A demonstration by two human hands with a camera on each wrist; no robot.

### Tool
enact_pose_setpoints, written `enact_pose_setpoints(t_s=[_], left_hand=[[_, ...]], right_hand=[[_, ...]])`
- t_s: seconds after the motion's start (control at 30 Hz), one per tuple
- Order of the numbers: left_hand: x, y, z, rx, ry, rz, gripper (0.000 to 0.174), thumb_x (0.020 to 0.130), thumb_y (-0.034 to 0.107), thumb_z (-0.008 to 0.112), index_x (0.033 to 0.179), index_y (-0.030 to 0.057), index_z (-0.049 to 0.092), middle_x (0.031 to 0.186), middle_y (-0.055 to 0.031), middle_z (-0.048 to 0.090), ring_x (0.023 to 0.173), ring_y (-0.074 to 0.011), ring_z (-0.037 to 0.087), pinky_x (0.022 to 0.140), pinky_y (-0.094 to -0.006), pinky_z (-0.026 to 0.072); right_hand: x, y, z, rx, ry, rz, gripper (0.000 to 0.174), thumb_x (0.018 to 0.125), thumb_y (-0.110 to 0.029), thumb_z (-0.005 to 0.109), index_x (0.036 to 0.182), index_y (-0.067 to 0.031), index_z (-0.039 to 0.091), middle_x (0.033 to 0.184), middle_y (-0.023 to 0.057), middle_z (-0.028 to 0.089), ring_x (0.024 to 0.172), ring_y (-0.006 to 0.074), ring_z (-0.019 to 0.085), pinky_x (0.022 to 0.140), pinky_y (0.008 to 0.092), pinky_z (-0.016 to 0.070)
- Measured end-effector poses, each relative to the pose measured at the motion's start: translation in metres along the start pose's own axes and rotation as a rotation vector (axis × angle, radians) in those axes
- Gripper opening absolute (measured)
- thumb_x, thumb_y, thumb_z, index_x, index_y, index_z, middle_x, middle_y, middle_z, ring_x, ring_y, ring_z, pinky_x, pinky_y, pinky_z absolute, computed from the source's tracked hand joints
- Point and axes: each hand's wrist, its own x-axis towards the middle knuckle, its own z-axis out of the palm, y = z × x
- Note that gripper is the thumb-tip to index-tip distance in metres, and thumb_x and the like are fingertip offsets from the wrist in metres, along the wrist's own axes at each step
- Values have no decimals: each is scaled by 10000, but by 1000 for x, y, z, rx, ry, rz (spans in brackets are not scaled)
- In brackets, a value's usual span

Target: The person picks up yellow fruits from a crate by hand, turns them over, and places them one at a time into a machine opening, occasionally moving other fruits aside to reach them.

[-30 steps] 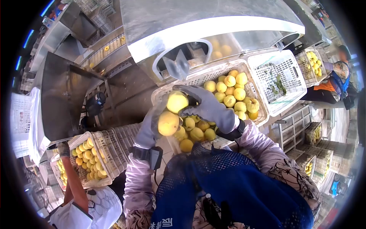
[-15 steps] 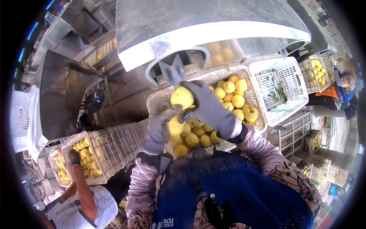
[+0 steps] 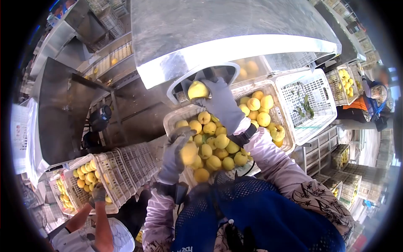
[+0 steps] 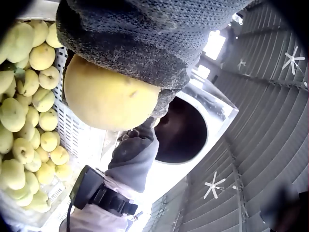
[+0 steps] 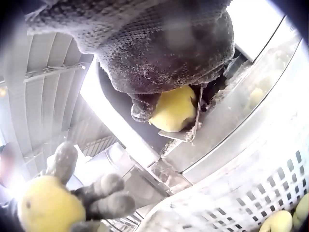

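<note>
1. While the right hand (image 3: 222,105) reaches in at the metal machine's (image 3: 235,25) mouth, its gloved fingers curl round one yellow peach (image 3: 197,90).
2. The pale rim (image 3: 178,80) arches around those fingers, leaving little room beside them; a thin bent metal plate (image 5: 195,121) runs close along the peach's side and underside, and whether they touch I cannot tell.
3. The left hand (image 3: 172,157), its fingers loosely bent, holds a second peach (image 3: 188,153) above the left end of a perforated crate (image 3: 282,111), well apart from the mouth.
4. Open room lies left of that crate, over the dark floor (image 3: 136,101).
5. Loose peaches (image 3: 210,151) fill much of the crate, directly below and beside both hands; its far wall stands just under the machine's front.
6. Close on the crate's right sits a white crate (image 3: 330,107) with green leaves (image 3: 307,107) inside.
7. To the left, nested crates (image 3: 136,161) lead to another worker's gloved hand (image 3: 98,194) among peaches; a person (image 3: 375,90) stands farther off at right.
</note>
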Motion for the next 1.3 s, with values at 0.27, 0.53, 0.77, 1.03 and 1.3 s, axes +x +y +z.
enact_pose_setpoints(t_s=[0.27, 0.53, 0.77, 1.03, 1.3], left_hand=[[-4, -3, -11, -329, -144, 18, 555, 1021, 59, 604, 1541, 107, 417, 1343, -194, 614, 1098, -303, 689, 966, -410, 591], [18, -7, 3, 639, -139, 525, 589, 1013, 5, 598, 1543, 6, 341, 1382, -184, 558, 1256, -297, 607, 1023, -391, 568], [9, 8, 30, 512, -370, 533, 544, 1049, 118, 571, 1537, 2, 360, 1349, -157, 585, 1217, -265, 627, 960, -361, 587], [30, 27, 43, 312, -144, -108, 563, 1093, 520, 461, 1363, 34, 553, 1136, -130, 680, 925, -228, 689, 804, -315, 588], [17, -22, 3, 147, 115, -193, 617, 992, 581, 610, 1317, 57, 580, 1085, -122, 700, 876, -238, 678, 818, -391, 565]], right_hand=[[40, -13, -12, 38, -21, 107, 711, 838, -316, 839, 1369, 37, 525, 1185, 257, 649, 1093, 372, 647, 909, 460, 547], [-86, -73, -44, 264, -479, 234, 861, 826, -194, 844, 1545, -15, 406, 1419, 250, 551, 1210, 315, 614, 997, 395, 533], [-100, -39, -37, 512, -306, 312, 824, 821, -243, 852, 1521, -53, 461, 1418, 232, 558, 1257, 389, 595, 1032, 401, 512], [-81, -41, -45, 253, -250, 44, 877, 755, -332, 892, 1497, -109, 483, 1328, 232, 602, 1212, 423, 607, 1042, 472, 506], [-14, -32, 2, 3, 39, 147, 779, 786, -444, 855, 1339, 3, 537, 1230, 271, 612, 1053, 441, 671, 876, 490, 574]])
